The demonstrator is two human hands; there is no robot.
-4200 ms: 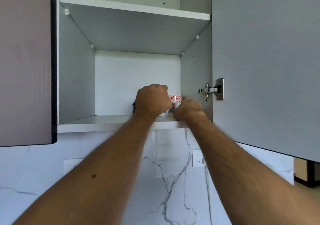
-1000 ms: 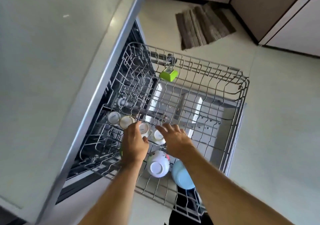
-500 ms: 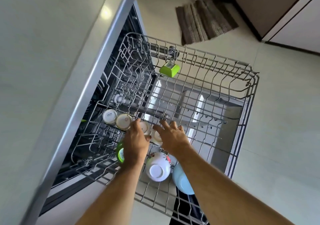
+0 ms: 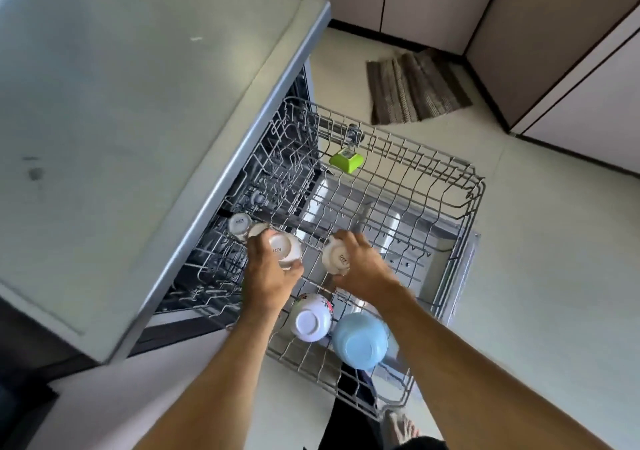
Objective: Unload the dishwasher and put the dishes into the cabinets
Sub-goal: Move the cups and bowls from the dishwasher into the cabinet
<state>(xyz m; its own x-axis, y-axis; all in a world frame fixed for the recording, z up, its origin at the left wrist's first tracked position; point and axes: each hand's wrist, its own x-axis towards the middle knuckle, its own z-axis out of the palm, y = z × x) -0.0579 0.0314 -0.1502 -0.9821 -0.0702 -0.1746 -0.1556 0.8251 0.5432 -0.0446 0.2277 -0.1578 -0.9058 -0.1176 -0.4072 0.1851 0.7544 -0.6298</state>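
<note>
The dishwasher's upper wire rack (image 4: 460, 186) is pulled out over the floor. My left hand (image 4: 268, 276) is shut on a small white cup (image 4: 284, 249), held bottom up just above the rack. My right hand (image 4: 363, 269) grips a second small white cup (image 4: 335, 258) the same way. Two more small cups (image 4: 239, 226) stand upside down in the rack to the left, close to the counter edge. Nearer to me in the rack sit a white flowered mug (image 4: 311, 318) and a light blue bowl (image 4: 360, 340), both upside down.
A grey countertop (image 4: 138, 120) overhangs the dishwasher on the left. A green clip-on block (image 4: 346, 162) hangs on the rack's far rail. A brown striped mat (image 4: 414, 89) lies on the tiled floor beyond, with cabinet fronts (image 4: 554, 51) behind. My bare foot (image 4: 398, 425) shows below the rack.
I turned from the wall cabinet down to the dishwasher. Both hands reached into the rack, closed on one small cup each and lifted them off the row.
</note>
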